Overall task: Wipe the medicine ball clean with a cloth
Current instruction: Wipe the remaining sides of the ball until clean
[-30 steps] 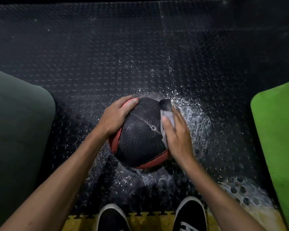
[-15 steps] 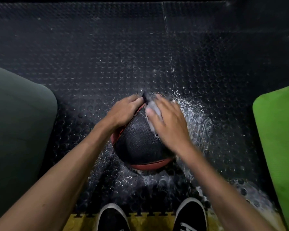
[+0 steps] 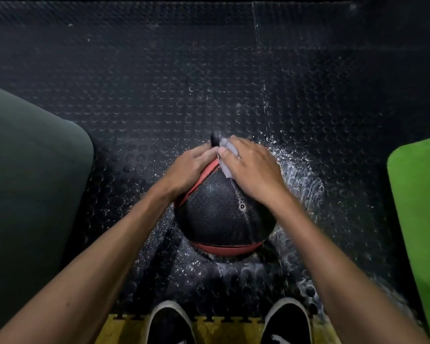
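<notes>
While you read this head-view entry, take the items in order. Medicine ball (image 3: pixel 221 214): black with red bands, resting on the wet studded floor mat (image 3: pixel 159 83), just ahead of your shoes (image 3: pixel 170 324). Cloth (image 3: pixel 227 155): pale, bunched, now on the ball's far upper side; a second ago it lay on the right flank, so your wiping stroke has travelled up and across. Right hand (image 3: pixel 252 167): fingers curled over the cloth, pressing it to the ball. Left hand (image 3: pixel 189 167): laid on the upper left, fingers fairly straight, bracing; it nearly meets the right one. Dark green mat (image 3: pixel 30 182) at left, bright green mat (image 3: pixel 417 207) at right. Judgement: right side and top look covered; the near face and underside probably remain
</notes>
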